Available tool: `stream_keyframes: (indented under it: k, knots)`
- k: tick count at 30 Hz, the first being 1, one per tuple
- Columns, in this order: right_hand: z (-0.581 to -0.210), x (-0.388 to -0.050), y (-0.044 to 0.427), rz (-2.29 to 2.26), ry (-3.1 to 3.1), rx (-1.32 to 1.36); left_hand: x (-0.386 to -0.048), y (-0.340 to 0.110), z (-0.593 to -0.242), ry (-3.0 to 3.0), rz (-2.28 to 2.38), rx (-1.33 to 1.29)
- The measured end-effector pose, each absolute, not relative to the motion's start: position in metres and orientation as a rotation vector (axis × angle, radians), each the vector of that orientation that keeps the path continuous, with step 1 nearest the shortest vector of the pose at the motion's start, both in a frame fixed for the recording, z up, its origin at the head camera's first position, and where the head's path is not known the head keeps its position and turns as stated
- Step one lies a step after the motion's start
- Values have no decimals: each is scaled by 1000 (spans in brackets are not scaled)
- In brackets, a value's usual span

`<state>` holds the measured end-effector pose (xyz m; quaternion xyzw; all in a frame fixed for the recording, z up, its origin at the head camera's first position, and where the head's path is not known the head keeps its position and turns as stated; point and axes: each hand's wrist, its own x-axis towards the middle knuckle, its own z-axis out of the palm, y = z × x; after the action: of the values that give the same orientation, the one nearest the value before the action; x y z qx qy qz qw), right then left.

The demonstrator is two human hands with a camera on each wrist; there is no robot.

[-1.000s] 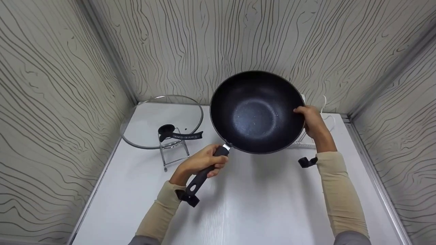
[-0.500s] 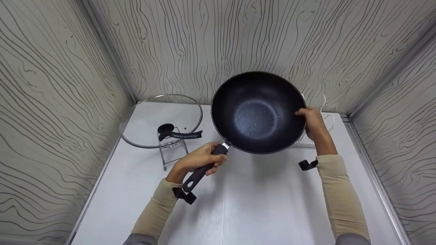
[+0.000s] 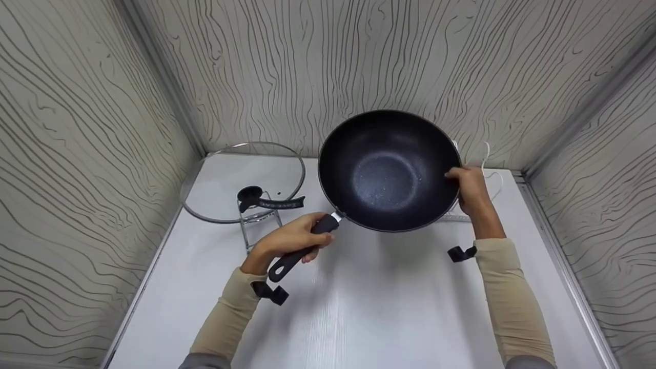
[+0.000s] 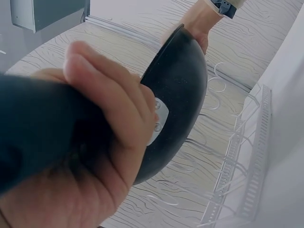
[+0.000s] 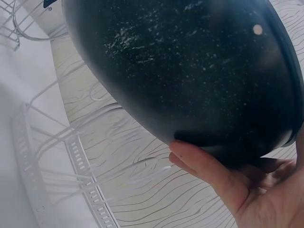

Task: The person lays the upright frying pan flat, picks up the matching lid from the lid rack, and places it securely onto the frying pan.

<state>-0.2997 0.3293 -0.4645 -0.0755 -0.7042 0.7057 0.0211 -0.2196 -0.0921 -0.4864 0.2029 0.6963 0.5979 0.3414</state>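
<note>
A black wok [image 3: 385, 182] is held tilted above the white table, its inside facing me in the head view. My left hand [image 3: 292, 238] grips its dark long handle [image 3: 287, 264], with the fingers curled round it. On the far side, my right hand [image 3: 472, 192] holds the rim, thumb inside and fingers underneath. The right wrist view shows the speckled outer bottom of the wok [image 5: 190, 71] with fingers of my right hand [image 5: 228, 185] pressed against it. In the left wrist view the metal bracket [image 4: 159, 121] joins handle and wok.
A glass lid [image 3: 246, 143] with a black knob [image 3: 250, 193] leans in a chrome wire stand [image 3: 245, 233] at the back left. Behind the wok stands a white wire rack [image 4: 259, 152], mostly hidden in the head view. Patterned walls [image 3: 287, 66] enclose the table [image 3: 389, 318].
The wok has shifted slightly down and right. Its handle and my left hand have swung a little to the left, and my right hand has come slightly lower with the rim.
</note>
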Motion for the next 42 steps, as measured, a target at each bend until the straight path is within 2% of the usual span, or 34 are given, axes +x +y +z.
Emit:
stream_keyframes:
  k: [12, 18, 36, 42]
  knots:
    - [-467, -294, 326, 2223, -2141, -251, -204, -86, -468, 2430, 1266, 521]
    - [-470, -294, 325, 2250, -2153, -232, -202, -81, -469, 2700, 1223, 535]
    - [-470, -295, 327, 2148, -2377, -202, -198, -93, -473, 2625, 1381, 462]
    - [-465, -299, 331, 1973, -2564, -167, -197, -101, -473, 2553, 1415, 423]
